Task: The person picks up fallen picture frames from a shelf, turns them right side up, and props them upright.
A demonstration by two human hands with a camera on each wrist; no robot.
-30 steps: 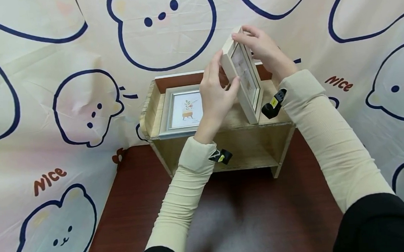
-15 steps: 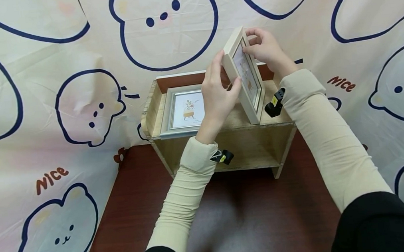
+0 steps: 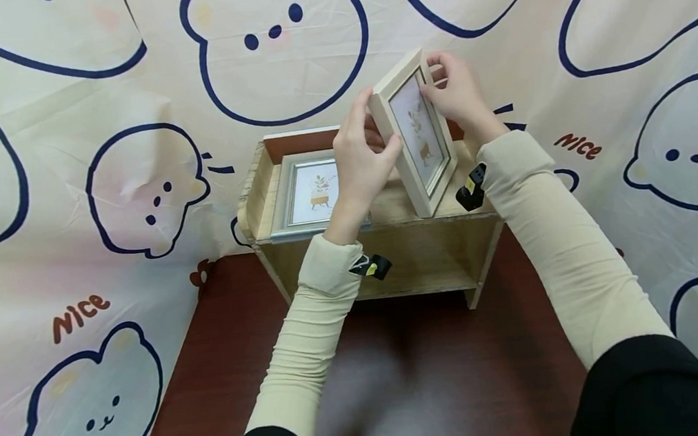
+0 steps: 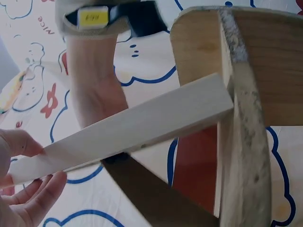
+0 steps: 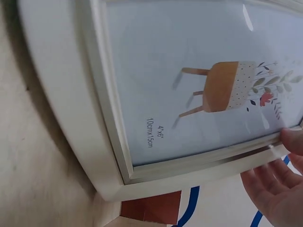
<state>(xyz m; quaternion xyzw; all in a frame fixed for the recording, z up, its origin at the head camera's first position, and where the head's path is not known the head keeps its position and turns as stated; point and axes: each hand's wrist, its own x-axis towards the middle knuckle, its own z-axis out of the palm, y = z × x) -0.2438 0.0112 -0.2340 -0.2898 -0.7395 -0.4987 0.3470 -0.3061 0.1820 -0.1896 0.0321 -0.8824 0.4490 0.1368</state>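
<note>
A cream picture frame [image 3: 420, 132] with a potted-plant print stands tilted on the right part of a small wooden shelf's top. My left hand [image 3: 361, 158] holds its left side, thumb in front and fingers behind, as the left wrist view also shows along the frame's pale edge [image 4: 142, 124]. At the upper right side, my right hand [image 3: 459, 94] pinches the rim, thumb on the face. The right wrist view shows the printed sheet [image 5: 222, 90] and the fingers [image 5: 270, 182] behind the rim. A second, silver-grey picture frame [image 3: 289, 194] lies face up on the left, partly behind my left hand.
The wooden shelf [image 3: 246, 203] has raised side panels, a reddish-brown back strip [image 3: 299, 143] and a lower compartment [image 3: 417, 257]. It stands on a dark red-brown surface [image 3: 215, 396]. A cartoon-printed cloth [image 3: 274, 79] hangs behind and along both sides.
The cream picture frame has turned so its face shows more toward the head camera. My right hand has slid from its top corner down to the upper right side; the left keeps its hold.
</note>
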